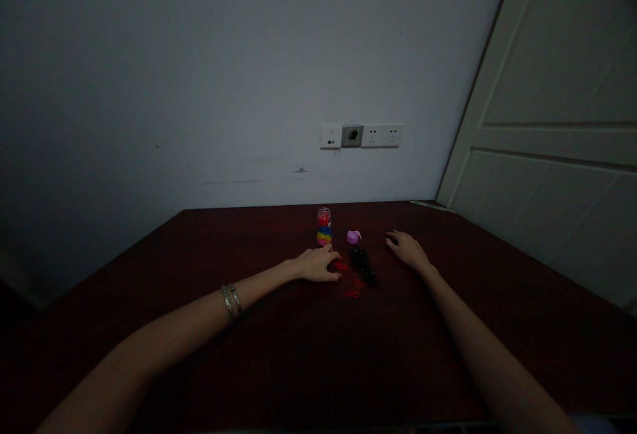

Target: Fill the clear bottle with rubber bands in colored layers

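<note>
My left hand (318,264) rests on the dark red table beside some small red pieces (340,266), thumb and fingers apart around their near edge. Nothing shows in its grip. More red pieces (355,288) lie closer to me. Between my hands spreads a pile of small, shiny black pieces (363,264), too small and dim to name. A clear jar (324,225) with red, blue and yellow layers stands upright just behind my left hand. To its right sits a purple lid (353,237). My right hand (407,249) lies on the table right of the pile, fingers stretched out and holding nothing.
The table (279,361) meets a pale wall (239,89) at the back. Sockets and a switch (361,136) are set in that wall. A white panelled door (552,135) rises along the right side. The room is dim.
</note>
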{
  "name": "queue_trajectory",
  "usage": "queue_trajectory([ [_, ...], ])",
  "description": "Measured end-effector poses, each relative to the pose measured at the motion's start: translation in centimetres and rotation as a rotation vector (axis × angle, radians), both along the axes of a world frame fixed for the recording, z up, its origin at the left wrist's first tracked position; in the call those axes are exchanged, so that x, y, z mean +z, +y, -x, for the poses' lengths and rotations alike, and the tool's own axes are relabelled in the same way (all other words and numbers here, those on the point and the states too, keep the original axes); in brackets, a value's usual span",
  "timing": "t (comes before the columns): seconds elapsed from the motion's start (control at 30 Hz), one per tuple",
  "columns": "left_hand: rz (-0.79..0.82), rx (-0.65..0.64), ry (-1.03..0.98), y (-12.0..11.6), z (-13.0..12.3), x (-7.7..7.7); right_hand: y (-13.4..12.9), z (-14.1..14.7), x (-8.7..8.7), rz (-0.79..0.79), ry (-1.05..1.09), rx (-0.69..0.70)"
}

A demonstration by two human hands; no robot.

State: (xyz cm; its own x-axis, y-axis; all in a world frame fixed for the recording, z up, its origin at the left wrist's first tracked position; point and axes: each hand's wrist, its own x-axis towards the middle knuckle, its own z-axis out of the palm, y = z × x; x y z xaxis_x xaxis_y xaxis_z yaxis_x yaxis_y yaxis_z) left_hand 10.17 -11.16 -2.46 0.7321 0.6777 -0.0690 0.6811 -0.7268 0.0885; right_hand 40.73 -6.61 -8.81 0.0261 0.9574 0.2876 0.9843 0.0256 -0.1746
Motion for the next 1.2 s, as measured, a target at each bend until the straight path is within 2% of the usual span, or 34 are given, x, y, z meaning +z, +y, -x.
queue_trajectory([
  [0.2, -0.028, -0.016, -0.011, 0.2, -0.6, 0.2, 0.0, 0.0, -0.1, -0.02, 0.013, 0.011],
  [0.43, 0.027, 0.032, -0.087, 0.9, -0.7, -0.3, -0.2, 0.1, 0.1, -0.004, -0.003, 0.001],
  [0.6, 0.048, 0.047, -0.115, 1.1, -0.4, -0.6, 0.1, -0.1, -0.2, -0.012, 0.004, -0.004],
  [0.73, 0.047, 0.018, -0.141, 1.3, 0.2, -0.2, 0.3, -0.2, -0.5, -0.025, 0.007, 0.015],
  [0.87, 0.021, 0.012, -0.219, 1.9, 0.8, 1.8, 0.3, -0.3, -0.6, -0.032, 0.002, 0.033],
  [1.1, -0.006, -0.024, -0.444, 4.3, 1.4, 8.3, 0.1, 0.0, -0.4, -0.037, -0.004, 0.017],
  [1.2, -0.056, 0.0, -0.475, 6.0, 1.6, 10.5, 0.1, 0.0, -0.3, -0.029, -0.009, 0.014],
])
